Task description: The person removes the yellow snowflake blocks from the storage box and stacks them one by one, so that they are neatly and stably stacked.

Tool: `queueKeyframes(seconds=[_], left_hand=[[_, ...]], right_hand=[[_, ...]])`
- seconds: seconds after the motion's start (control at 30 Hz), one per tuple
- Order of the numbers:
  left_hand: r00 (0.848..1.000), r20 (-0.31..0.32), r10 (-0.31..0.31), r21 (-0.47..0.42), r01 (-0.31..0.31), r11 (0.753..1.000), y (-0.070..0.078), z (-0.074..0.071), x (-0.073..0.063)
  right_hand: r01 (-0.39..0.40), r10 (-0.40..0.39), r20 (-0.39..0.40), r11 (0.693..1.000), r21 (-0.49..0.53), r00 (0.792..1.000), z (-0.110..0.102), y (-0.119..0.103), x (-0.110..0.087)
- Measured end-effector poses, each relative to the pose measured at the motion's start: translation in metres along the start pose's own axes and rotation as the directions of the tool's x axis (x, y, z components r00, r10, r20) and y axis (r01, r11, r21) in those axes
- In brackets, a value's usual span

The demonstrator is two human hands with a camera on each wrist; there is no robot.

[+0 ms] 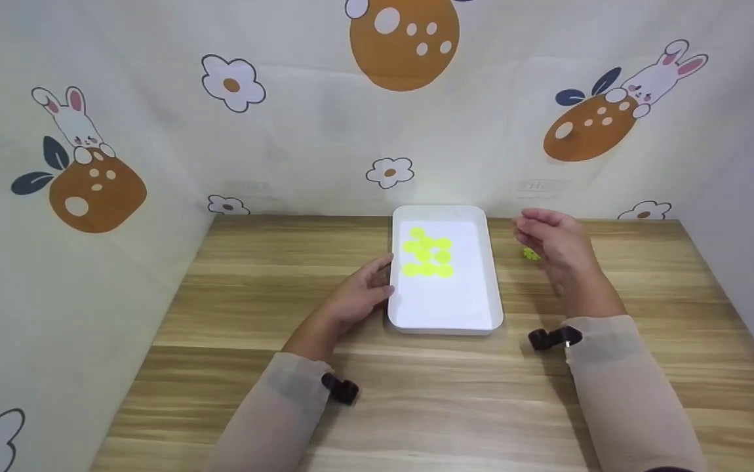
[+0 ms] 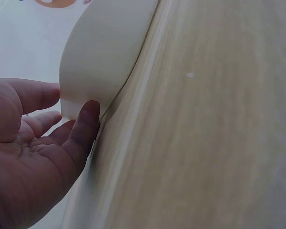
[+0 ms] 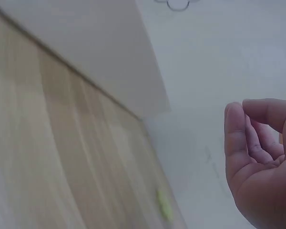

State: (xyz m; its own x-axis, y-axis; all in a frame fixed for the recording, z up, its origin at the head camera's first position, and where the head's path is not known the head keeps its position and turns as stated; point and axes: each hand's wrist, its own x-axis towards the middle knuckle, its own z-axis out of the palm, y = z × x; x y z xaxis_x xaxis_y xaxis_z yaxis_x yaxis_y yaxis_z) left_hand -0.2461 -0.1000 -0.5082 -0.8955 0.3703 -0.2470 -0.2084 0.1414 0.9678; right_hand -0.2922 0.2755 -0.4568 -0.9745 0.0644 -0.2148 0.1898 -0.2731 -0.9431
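A white rectangular tray (image 1: 442,305) lies on the wooden table, with several bright yellow-green round pieces (image 1: 427,269) grouped in its upper left part. My left hand (image 1: 357,295) is at the tray's left side, its fingers and thumb touching the outer wall. In the left wrist view, the fingertips of that hand (image 2: 43,138) rest against the tray's pale side (image 2: 105,52). To the right of the tray, my right hand (image 1: 560,246) is raised with thumb and fingertips brought together. Nothing shows between them in the right wrist view. A yellow-green piece with a bumpy edge (image 1: 531,254) lies on the table beside this hand.
The wooden table (image 1: 272,262) meets a pale fabric backdrop (image 1: 298,137) printed with rabbits, oranges and flowers, just behind the tray. More fabric stands along the left, and a plain pale wall (image 1: 737,196) along the right. Both wrists wear small black cameras.
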Motion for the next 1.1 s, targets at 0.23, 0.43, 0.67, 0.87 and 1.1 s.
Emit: queueKeyframes(seconds=[0.23,0.43,0.67,0.87,1.1], left_hand=[[1.000,0.006,0.004,-0.003,-0.004,1.000,0.000,0.000,0.000],[1.000,0.016,0.022,-0.018,-0.022,1.000,0.001,-0.001,0.000],[1.000,0.014,0.018,-0.027,-0.018,0.999,0.002,0.000,0.001],[1.000,0.015,0.017,-0.041,-0.016,0.999,0.002,0.000,0.001],[1.000,0.018,0.018,-0.027,-0.017,0.999,0.002,0.001,0.001]], right_hand=[[0.012,-0.020,0.102,0.997,0.078,0.995,0.030,-0.007,-0.003],[-0.007,0.003,0.149,1.000,0.027,0.989,0.057,-0.010,0.007],[-0.048,0.066,0.171,0.993,-0.105,0.983,0.081,-0.005,0.026],[-0.100,0.139,0.160,0.968,-0.232,0.977,0.092,0.001,0.039],[-0.164,0.226,0.144,0.923,-0.349,0.963,0.100,0.013,0.055]])
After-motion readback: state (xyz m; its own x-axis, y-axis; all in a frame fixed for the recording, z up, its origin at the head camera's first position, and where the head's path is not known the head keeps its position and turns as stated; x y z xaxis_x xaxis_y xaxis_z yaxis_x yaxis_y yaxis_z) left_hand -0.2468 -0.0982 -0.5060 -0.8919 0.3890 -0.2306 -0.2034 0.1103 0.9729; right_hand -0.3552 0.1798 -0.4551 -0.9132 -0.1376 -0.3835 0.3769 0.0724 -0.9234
